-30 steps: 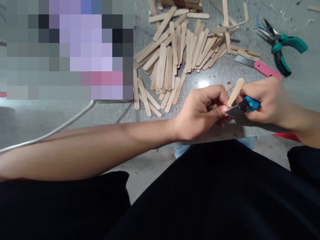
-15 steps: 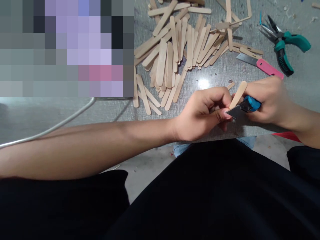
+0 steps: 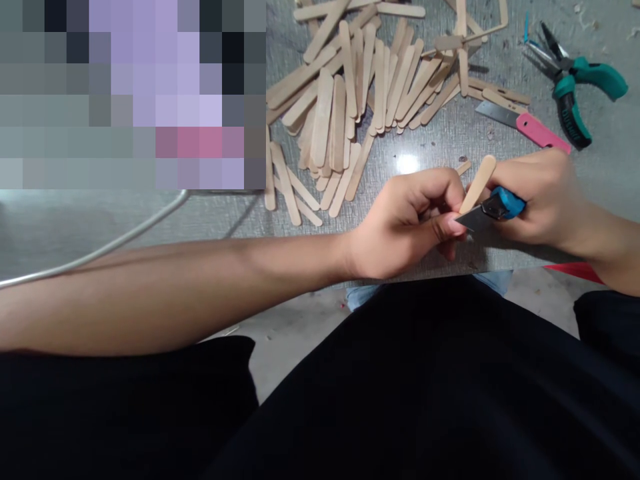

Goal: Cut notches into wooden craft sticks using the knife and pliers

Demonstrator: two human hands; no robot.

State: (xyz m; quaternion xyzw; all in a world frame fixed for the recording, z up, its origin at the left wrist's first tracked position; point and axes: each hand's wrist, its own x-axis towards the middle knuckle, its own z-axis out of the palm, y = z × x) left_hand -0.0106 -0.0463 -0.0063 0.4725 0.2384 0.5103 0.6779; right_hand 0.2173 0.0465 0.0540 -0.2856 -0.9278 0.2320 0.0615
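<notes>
My left hand is closed, with thumb and fingers pinching the lower end of a wooden craft stick that points up and to the right. In my right hand is a utility knife with a blue handle, the fingers wrapped round it. Its blade lies against the stick close to my left thumb tip; whether it cuts into the wood I cannot tell. Behind the fingers a short piece of stick rests on the table.
A pile of craft sticks spreads over the grey table. Joined sticks stand behind it. A pink folding knife lies with its blade out, beside green-handled pliers. A white cable crosses at left; the upper left is blurred out.
Both hands keep their grip, and the knife blade has shifted very slightly against the stick. The whole view has moved a little, with the table things appearing slightly higher.
</notes>
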